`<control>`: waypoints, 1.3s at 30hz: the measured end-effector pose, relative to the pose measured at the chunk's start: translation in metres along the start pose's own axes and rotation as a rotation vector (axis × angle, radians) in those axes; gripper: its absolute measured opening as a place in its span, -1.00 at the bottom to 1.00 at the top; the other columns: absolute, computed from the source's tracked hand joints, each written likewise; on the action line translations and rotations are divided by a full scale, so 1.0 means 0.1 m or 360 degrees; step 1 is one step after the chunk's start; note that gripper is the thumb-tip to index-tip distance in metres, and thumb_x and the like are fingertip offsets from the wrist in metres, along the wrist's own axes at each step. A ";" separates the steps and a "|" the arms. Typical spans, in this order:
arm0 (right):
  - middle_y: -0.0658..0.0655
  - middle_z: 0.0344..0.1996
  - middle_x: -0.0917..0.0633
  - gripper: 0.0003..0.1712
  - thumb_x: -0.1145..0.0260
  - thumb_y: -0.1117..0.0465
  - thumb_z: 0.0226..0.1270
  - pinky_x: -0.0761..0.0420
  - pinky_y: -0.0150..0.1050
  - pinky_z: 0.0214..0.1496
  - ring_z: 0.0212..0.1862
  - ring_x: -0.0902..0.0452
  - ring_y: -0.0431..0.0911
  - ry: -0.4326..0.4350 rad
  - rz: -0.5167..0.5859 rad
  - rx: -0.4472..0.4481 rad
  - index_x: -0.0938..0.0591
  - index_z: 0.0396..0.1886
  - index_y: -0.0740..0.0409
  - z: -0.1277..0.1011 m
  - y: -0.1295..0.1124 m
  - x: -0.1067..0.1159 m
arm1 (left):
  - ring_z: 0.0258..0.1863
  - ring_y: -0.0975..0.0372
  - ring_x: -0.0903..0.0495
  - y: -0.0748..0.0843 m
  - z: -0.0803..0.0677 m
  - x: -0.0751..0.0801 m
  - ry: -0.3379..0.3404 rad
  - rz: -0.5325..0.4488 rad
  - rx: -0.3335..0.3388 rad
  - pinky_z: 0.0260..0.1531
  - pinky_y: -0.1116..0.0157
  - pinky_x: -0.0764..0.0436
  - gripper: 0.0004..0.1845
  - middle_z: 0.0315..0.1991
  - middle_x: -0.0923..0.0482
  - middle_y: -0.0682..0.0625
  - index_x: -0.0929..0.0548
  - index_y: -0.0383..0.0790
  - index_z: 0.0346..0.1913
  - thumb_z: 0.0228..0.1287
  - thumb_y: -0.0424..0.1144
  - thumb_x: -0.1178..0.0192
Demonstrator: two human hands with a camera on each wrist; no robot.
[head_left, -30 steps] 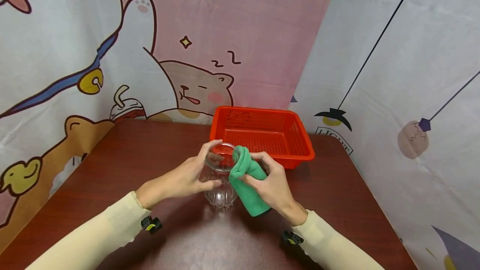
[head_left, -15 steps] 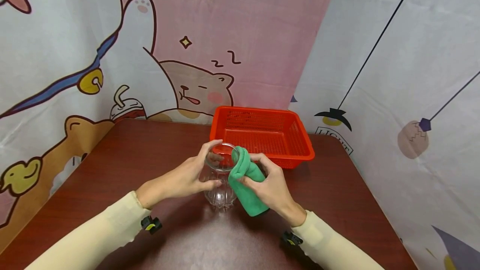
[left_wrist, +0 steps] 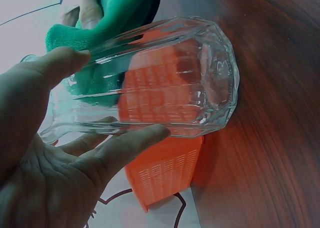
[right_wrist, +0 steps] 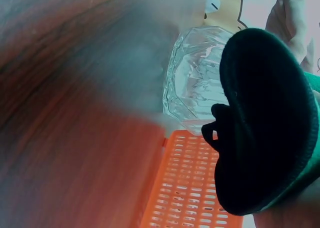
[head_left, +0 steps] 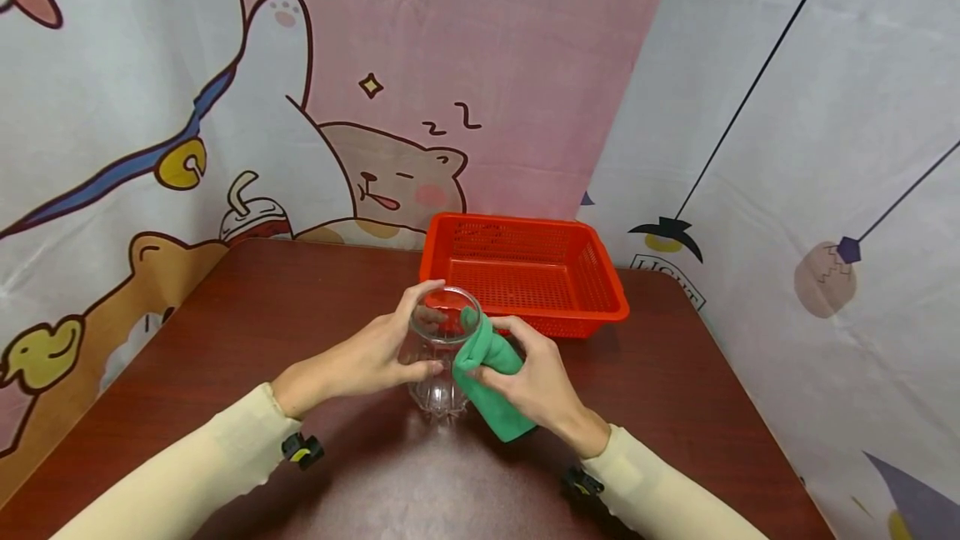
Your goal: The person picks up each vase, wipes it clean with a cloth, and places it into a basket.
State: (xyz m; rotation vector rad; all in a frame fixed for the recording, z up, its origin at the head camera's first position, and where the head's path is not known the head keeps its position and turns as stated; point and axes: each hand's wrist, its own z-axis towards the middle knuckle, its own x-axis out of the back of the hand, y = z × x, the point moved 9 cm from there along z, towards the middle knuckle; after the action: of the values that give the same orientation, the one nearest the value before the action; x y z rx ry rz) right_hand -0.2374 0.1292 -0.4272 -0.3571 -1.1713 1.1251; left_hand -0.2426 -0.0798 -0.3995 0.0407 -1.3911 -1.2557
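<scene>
A clear ribbed glass vase [head_left: 438, 397] stands upright at mid-table, or just above it; I cannot tell which. My left hand [head_left: 369, 358] grips its left side, thumb in front and fingers behind. In the left wrist view, the vase [left_wrist: 220, 83] shows its faceted base. My right hand [head_left: 542, 382] holds a folded green cloth [head_left: 498, 407] against the vase's right side, with part of it over the rim. Seen from the right wrist, the cloth [right_wrist: 272, 118] has a dark, hollow fold and hides much of the vase [right_wrist: 192, 73].
Behind the vase sits a red perforated plastic basket [head_left: 617, 294] on the dark reddish-brown table [head_left: 337, 273]. Cartoon-printed curtains [head_left: 525, 90] hang behind and at the sides of the table.
My right hand and the green cloth have slid slightly down and left along the vase's right side, baring more of the rim. The left hand and the vase look unmoved.
</scene>
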 end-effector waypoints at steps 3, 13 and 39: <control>-0.08 0.28 -0.88 -0.29 -0.83 0.15 0.32 -0.81 -0.01 0.38 0.26 -0.82 -0.06 -0.0015 -0.0030 0.0004 -0.76 0.43 -0.08 -0.01 0.00 -0.01 | 0.45 -0.09 -0.78 0.00 0.00 0.00 -0.0001 -0.0003 -0.0004 0.48 -0.19 -0.73 0.20 0.45 -0.75 -0.24 0.07 -0.05 0.87 0.50 -0.27 -0.62; -0.08 0.26 -0.88 -0.26 -0.86 0.14 0.28 -0.82 -0.20 0.19 0.08 -0.81 -0.16 -0.0099 -0.0116 -0.0018 -0.75 0.42 -0.06 -0.03 0.05 -0.05 | 0.46 -0.06 -0.78 -0.01 0.00 0.00 -0.0001 -0.0003 0.0015 0.48 -0.20 -0.73 0.19 0.45 -0.75 -0.22 0.06 -0.02 0.87 0.51 -0.26 -0.62; -0.05 0.16 -0.89 -0.31 -0.88 0.11 0.23 -0.70 -0.28 0.09 0.02 -0.72 -0.19 -0.0311 -0.0343 -0.0176 -0.79 0.33 0.01 -0.09 0.24 -0.15 | 0.42 -0.13 -0.78 0.00 0.00 -0.01 -0.0007 -0.0035 0.0005 0.29 -0.18 -0.83 0.18 0.42 -0.74 -0.26 0.06 -0.03 0.87 0.52 -0.26 -0.61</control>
State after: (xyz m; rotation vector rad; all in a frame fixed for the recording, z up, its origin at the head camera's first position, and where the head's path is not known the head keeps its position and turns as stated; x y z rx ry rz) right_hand -0.2417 0.1298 -0.4567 -0.2019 -1.4128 0.9239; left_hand -0.2424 -0.0793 -0.4002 0.0554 -1.3994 -1.2725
